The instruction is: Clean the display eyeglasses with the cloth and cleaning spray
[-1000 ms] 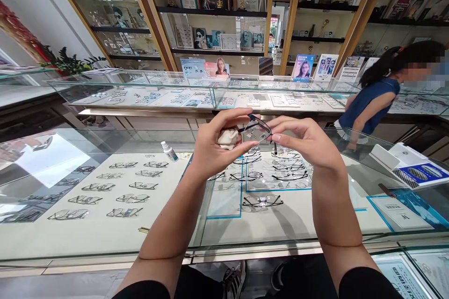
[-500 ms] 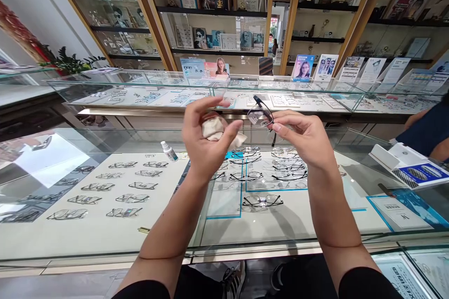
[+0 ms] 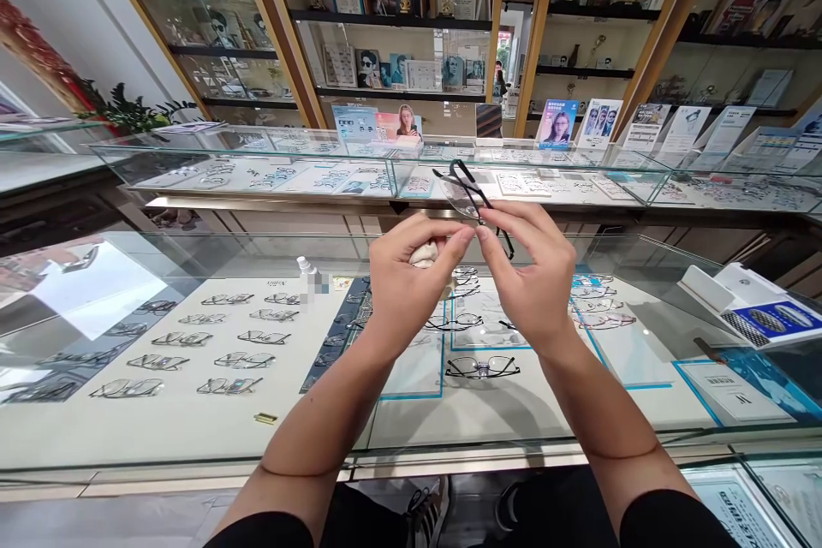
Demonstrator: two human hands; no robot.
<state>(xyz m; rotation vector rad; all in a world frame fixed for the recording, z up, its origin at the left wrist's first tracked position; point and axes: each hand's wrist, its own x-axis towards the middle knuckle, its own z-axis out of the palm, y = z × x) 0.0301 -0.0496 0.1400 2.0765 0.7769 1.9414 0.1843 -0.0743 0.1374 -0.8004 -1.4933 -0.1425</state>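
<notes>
Head cam: R hand pinches dark-rimmed glasses above display case; L hand, fingertips bunched nr them, wraps white cloth, partly hidden. Bottle off L, box off R; hands block some spare frames below.

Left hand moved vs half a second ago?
Yes: rightward in the view. The left hand is now farther from the standing white bottle, with the cloth in its grasp.
</notes>
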